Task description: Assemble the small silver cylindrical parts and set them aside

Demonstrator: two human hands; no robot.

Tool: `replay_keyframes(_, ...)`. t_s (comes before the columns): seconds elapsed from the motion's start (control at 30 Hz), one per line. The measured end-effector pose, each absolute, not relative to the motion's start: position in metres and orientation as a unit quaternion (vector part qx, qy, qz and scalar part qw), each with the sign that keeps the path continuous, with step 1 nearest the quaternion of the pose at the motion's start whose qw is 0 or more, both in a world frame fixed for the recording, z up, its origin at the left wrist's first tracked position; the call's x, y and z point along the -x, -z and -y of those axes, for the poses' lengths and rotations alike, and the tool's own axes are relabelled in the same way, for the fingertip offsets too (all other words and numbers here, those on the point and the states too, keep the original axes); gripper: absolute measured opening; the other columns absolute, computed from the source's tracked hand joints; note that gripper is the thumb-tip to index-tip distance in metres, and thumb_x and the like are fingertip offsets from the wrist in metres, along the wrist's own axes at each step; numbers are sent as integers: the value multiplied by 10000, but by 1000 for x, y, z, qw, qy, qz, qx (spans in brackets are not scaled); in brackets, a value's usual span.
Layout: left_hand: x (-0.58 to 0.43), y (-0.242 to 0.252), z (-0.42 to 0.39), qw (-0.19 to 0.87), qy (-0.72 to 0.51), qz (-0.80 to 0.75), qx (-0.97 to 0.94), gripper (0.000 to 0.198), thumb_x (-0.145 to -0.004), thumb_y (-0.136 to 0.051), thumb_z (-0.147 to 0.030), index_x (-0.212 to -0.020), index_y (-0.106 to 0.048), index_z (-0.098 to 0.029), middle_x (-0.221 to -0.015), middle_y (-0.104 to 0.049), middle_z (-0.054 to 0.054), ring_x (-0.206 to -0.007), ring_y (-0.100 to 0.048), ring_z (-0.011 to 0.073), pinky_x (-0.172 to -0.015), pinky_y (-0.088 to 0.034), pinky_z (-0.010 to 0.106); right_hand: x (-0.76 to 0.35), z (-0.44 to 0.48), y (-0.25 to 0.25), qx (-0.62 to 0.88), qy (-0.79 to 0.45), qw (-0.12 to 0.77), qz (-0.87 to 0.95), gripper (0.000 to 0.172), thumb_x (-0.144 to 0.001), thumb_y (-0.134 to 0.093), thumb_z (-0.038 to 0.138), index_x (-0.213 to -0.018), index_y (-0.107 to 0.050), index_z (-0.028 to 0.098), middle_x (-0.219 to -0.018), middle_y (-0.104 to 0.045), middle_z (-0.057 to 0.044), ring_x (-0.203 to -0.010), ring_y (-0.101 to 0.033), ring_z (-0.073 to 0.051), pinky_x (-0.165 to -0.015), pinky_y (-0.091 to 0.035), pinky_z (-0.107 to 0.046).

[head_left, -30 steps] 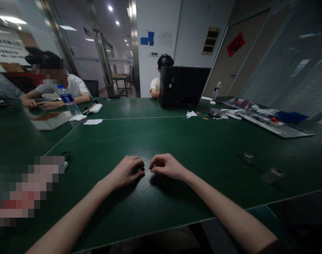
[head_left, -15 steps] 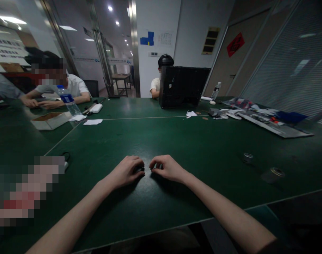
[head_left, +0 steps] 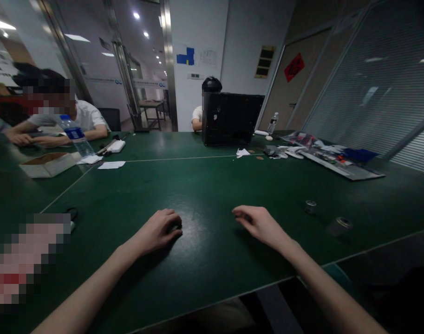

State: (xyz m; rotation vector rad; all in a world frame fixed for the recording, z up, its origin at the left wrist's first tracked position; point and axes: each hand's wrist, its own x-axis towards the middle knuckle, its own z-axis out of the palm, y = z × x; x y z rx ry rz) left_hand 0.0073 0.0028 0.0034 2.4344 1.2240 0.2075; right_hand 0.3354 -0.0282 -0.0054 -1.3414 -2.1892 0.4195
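My left hand [head_left: 163,229] rests on the green tabletop [head_left: 198,264] left of the middle, fingers curled, with a gap between thumb and fingertips. Nothing shows inside it. To the right, my right hand [head_left: 257,221] hovers at or just over the table, its thumb apart from the bent fingers and nothing visible between them. A wide stretch of tabletop separates the two hands. Nearest to my right hand are a small cylindrical container [head_left: 309,207] and a larger, can-like cylinder [head_left: 340,226], both standing on the table and touched by neither hand.
Across the table, a black box-shaped case [head_left: 232,119] partly hides a seated person. Another person sits at the far left, behind a water bottle [head_left: 75,135] and an open cardboard box [head_left: 46,166]. A cluttered flat board [head_left: 354,171] lies at the back right.
My right hand has moved right, away from my left hand, widening the gap between them. The whole view has shifted slightly, and the containers appear closer to my right hand.
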Motion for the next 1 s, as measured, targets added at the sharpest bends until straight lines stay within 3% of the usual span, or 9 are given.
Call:
replay_keyframes(0.2,-10,-5,-1,197,-78,-437,-874,264,-865,-507,-390,-1004,-611,-192,-1046,-581,65,-973,-538,238,-859,-438,376,-502,8,-23,722,17,223,655,234,-803,-553,367,-951,-655,217,-949,-699,-65,-832,-645,-249,-777,-483,-359)
replay_keyframes(0.33,-8,-1,-3,198,-88,-432,-875,248,-869,-509,-379,-1001,-607,-195,-1041,-581,65,-961,-543,232,-842,-447,365,-572,-3,-27,761,-15,128,636,230,-788,-552,338,-942,-661,209,-987,-693,-70,-880,-632,-261,-784,-457,-350)
replay_keyframes(0.6,-10,2,-4,193,-92,-428,-878,234,-868,-502,-374,-977,-598,-190,-1018,-582,64,-941,-543,224,-826,-447,350,-599,-13,0,750,-66,83,653,248,-764,-514,333,-912,-654,192,-934,-689,-76,-842,-640,-247,-739,-469,-348)
replay_keyframes(1.0,-8,3,-6,200,-91,-430,-876,247,-875,-496,-381,-1001,-591,-191,-1034,-568,67,-955,-534,226,-841,-436,356,-603,-13,13,750,-83,98,649,228,-769,-506,292,-923,-636,185,-962,-685,-101,-846,-641,-266,-756,-465,-386)
